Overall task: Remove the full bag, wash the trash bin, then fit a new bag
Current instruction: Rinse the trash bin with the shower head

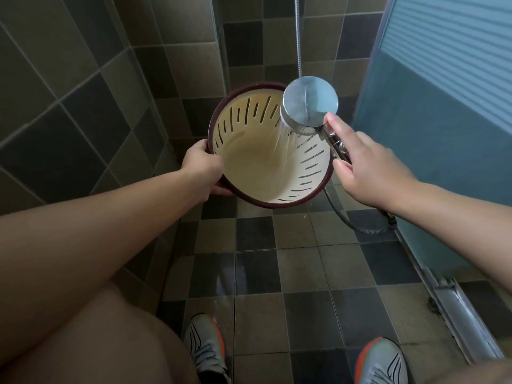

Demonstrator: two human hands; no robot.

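Wet floor (277,273): left hand (203,173) grips the tilted bin (249,159), right hand (368,167) fingers hold the sprayer (310,102); slotted walls may leak spray onto shoes (206,345).

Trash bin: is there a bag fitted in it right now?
No. The trash bin shows bare slotted cream walls inside, with water from the shower head spraying in.
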